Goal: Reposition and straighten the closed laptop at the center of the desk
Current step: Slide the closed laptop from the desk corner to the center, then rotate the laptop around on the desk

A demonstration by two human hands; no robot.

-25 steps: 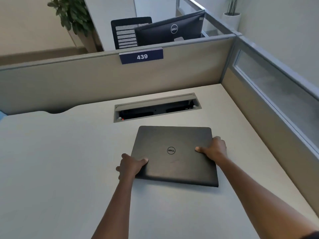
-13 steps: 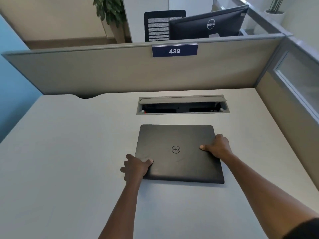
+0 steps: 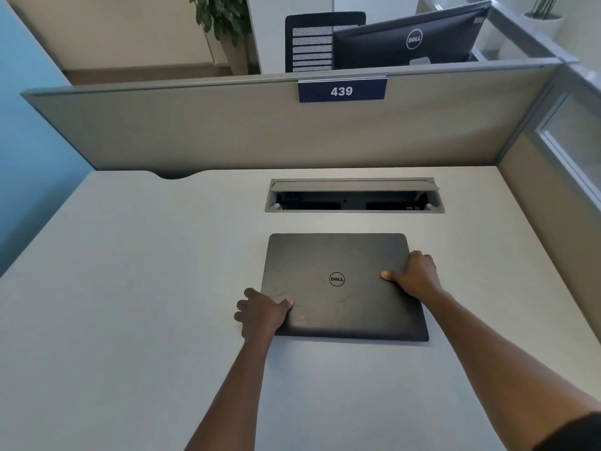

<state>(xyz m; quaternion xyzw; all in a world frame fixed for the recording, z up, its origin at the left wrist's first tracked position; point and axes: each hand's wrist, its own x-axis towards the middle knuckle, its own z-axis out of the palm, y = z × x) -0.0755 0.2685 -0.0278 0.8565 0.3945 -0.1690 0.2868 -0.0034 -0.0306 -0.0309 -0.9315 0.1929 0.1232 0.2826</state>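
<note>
A closed black laptop (image 3: 341,288) is lying flat on the pale worktop (image 3: 130,288), roughly at its middle and just in front of the open cable tray (image 3: 354,196) that is recessed into the surface. The laptop's lid is facing up, showing a round logo at its centre, and its far edge is running about parallel to the tray's long side, with a bare strip of worktop between them.

The left hand (image 3: 263,312) is gripping the laptop at its near left corner: the thumb is lying on top of the lid while the fingers are curling down along the left edge, so the hand is pinching that edge. The right hand (image 3: 414,275) is gripping the right edge a little farther back, its thumb pressing on the lid and pointing toward the logo, the fingers wrapping over the side; it too is clamping the laptop's edge. Both forearms are reaching in from the near side of the worktop.

Behind the worktop a beige partition (image 3: 260,131) is standing, carrying a blue number plate (image 3: 342,90) reading 439. Beyond it a dark monitor (image 3: 413,39), a chair back (image 3: 312,40) and a leafy plant (image 3: 221,17) are showing.
</note>
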